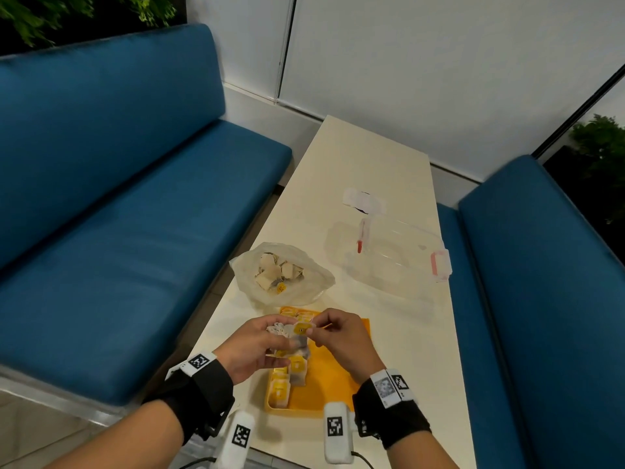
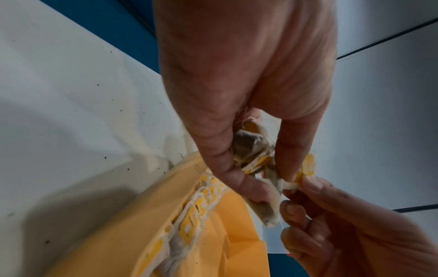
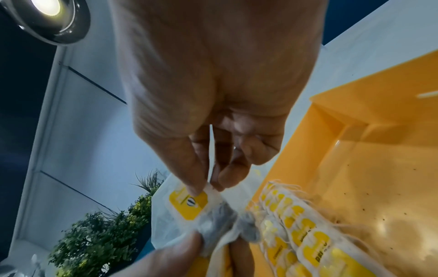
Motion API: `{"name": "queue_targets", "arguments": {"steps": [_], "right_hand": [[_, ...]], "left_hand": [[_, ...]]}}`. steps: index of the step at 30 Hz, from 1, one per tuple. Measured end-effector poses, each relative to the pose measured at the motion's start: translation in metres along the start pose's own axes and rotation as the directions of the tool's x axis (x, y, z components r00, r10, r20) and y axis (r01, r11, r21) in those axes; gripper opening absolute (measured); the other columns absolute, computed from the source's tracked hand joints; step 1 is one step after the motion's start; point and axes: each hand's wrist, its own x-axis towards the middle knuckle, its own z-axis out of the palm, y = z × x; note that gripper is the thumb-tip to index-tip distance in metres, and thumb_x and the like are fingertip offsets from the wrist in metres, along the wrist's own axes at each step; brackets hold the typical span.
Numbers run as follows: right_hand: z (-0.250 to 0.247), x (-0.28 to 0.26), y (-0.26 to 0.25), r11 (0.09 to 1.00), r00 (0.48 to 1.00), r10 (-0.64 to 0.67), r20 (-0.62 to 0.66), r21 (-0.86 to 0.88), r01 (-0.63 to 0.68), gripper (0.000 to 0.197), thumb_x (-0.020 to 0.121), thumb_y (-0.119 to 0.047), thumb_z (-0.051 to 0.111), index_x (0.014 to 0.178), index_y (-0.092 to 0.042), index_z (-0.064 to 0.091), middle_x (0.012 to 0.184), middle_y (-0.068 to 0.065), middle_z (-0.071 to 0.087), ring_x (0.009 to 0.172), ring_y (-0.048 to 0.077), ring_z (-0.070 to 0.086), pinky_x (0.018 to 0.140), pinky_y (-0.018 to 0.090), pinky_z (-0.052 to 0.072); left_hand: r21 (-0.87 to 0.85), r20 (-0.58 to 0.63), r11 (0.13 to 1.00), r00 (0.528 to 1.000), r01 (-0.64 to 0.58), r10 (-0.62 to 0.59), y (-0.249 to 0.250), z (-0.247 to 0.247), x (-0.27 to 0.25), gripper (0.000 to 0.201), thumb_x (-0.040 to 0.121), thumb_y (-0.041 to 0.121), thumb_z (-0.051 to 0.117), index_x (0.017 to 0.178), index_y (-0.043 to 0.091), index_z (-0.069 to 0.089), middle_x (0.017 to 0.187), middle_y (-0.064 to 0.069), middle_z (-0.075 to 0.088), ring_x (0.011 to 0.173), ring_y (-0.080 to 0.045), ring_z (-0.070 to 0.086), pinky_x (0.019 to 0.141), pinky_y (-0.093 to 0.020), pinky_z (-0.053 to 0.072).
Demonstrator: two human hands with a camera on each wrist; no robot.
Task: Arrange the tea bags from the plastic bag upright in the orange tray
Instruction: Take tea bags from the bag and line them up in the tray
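The cream desk [image 1: 382, 170] carries the orange tray [image 1: 338, 384], the plastic bag [image 1: 314, 286], a clear container [image 1: 389, 252], and perhaps its lid [image 1: 363, 200].

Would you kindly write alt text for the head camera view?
Two hands, left hand and right hand, pinch a bunch of tea bags above an orange tray with a row of bags along its left side. Behind it, a plastic bag of tea bags on a white table.

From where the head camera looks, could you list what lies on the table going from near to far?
orange tray → plastic bag of tea bags → clear lidded container → white packet.
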Motion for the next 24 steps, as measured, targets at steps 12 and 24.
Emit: {"name": "queue_targets", "arguments": {"steps": [12, 24], "right_hand": [[-0.028, 0.012, 0.005, 0.991, 0.994, 0.102, -0.044, -0.088, -0.106, 0.016, 0.076, 0.0, 0.076, 0.065, -0.01, 0.069, 0.063, 0.0, 0.065, 0.056, 0.009, 0.056, 0.052, 0.016, 0.042], [-0.014, 0.002, 0.044, 0.962, 0.959, 0.272, 0.076, -0.026, -0.271, 0.016, 0.081, 0.003, 0.07, 0.075, -0.009, 0.062, 0.061, 0.009, 0.064, 0.061, 0.027, 0.068, 0.045, 0.026, 0.04]], "left_hand": [[-0.049, -0.094, 0.999, 0.996, -0.009, 0.004, 0.007, -0.009, 0.0, 0.027, 0.088, -0.002, 0.072, 0.113, 0.009, 0.072, 0.112, -0.017, 0.074, 0.098, -0.03, 0.071, 0.069, -0.035, 0.062], [-0.067, -0.11, 0.997, 0.994, -0.03, 0.022, 0.004, -0.008, 0.002, 0.024, 0.089, 0.003, 0.072, 0.112, 0.009, 0.074, 0.116, -0.016, 0.073, 0.098, -0.028, 0.071, 0.068, -0.035, 0.062]]}}
